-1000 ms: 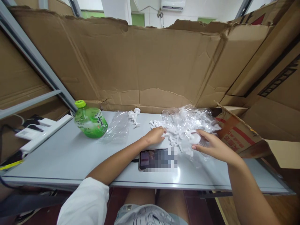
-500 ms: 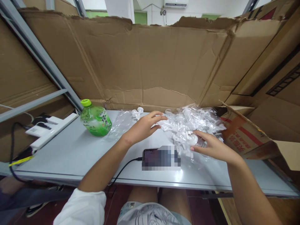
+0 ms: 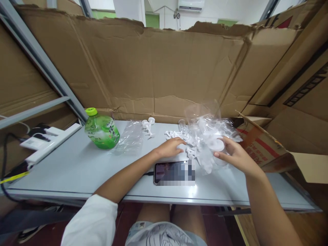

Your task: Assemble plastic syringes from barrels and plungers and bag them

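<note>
My right hand point(image 3: 235, 155) is at the right of the table, thumb and fingers closed around a white round plastic piece point(image 3: 216, 145). Crumpled clear plastic bags point(image 3: 205, 118) with white parts lie under and behind it. Slightly curled and apart, the fingers of my left hand point(image 3: 170, 148) hover by a heap of small white plastic parts point(image 3: 174, 134) and appear to hold nothing. A clear coil-like piece point(image 3: 182, 125) stands behind the heap. Several white disc-ended parts point(image 3: 148, 125) lie farther left, beside a flat clear bag point(image 3: 131, 136).
A phone point(image 3: 174, 173) with a cable lies in front of my left hand. On the left are a green bottle point(image 3: 101, 129) and a white power strip point(image 3: 53, 145). Cardboard point(image 3: 153, 68) walls the back, and an opened carton point(image 3: 266, 143) stands at the right.
My left hand has moved down and slightly right, uncovering the small parts. My right hand has shifted slightly right and now grips the white round piece; the bag there has puffed upward.
</note>
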The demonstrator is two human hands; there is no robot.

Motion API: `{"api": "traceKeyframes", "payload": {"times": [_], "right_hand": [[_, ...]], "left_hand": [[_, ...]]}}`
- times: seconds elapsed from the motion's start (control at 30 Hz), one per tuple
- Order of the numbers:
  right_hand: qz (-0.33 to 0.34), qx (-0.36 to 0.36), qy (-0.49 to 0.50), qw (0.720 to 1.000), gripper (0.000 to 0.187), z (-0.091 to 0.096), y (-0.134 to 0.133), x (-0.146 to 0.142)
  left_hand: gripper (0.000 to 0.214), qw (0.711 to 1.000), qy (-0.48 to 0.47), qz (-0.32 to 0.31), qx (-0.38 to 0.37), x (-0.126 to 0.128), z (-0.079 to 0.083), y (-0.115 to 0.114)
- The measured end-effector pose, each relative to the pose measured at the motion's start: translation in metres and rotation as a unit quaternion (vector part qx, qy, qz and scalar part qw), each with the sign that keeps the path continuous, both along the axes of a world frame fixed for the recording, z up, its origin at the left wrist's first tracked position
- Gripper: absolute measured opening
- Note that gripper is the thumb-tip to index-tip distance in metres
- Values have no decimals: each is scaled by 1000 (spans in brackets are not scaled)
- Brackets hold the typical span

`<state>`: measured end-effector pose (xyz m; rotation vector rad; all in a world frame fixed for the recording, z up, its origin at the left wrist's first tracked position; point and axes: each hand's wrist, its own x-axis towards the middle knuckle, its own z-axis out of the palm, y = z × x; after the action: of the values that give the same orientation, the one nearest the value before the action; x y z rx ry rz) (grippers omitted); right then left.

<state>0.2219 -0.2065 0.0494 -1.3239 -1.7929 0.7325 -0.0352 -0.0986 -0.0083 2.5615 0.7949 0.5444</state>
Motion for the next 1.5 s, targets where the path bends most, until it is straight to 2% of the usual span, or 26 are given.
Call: {"api": "traceKeyframes", "payload": {"times": [0.1, 0.2, 0.3, 0.4, 0.5, 0.6, 0.67, 0.73, 0.87, 0.97, 1.03, 1.13, 1.2, 1.33, 1.4, 1.5], "right_hand": [[-2, -9, -11, 1000, 42, 1, -3, -2], [-6, -8, -20, 1000, 41, 1, -6, 0], [-11, -3, -29, 1000, 40, -1, -7, 2], [-18, 0, -46, 999, 41, -3, -5, 4], [-47, 0, -84, 995, 46, -3, -3, 5], [-77, -13, -130, 988, 49, -4, -1, 6], [-74, -24, -149, 986, 49, -4, 0, 4], [-50, -27, -164, 985, 48, -3, 1, 1], [-2, -22, -175, 984, 45, 2, 0, -12], [18, -17, -175, 984, 42, 7, -1, -21], [34, -17, -171, 985, 40, 8, -1, -25], [35, -16, -164, 986, 39, 7, -1, -24], [18, -15, -166, 986, 41, 4, -1, -22], [-45, -1, -127, 991, 47, -3, 2, -15], [-76, 19, -69, 995, 48, -7, 4, -12], [-107, 60, 40, 992, 48, -14, 8, -7]], "left_hand": [[25, 997, 42, -71, -4, 25, -10, 1], [19, 992, 73, -106, -3, 40, -13, 4], [13, 992, 83, -99, 1, 45, -16, 6], [14, 995, 71, -70, 1, 38, -14, 8], [12, 999, 40, -35, 5, 21, -2, 8], [17, 998, -48, 26, 30, 1, 22, 3], [17, 971, -207, 93, 78, -11, 39, -3], [16, 946, -281, 100, 125, -18, 53, -10], [13, 961, -226, 42, 157, -23, 67, -19], [18, 967, -188, 63, 158, -23, 70, -21], [23, 970, -186, 63, 143, -23, 73, -21], [28, 968, -228, 27, 101, -23, 76, -24], [24, 953, -279, 41, 109, -24, 75, -25], [13, 911, -343, 173, 152, -27, 63, -19], [13, 929, -293, 193, 118, -27, 50, -13], [18, 987, -105, 113, 48, -19, 28, -6]]}}
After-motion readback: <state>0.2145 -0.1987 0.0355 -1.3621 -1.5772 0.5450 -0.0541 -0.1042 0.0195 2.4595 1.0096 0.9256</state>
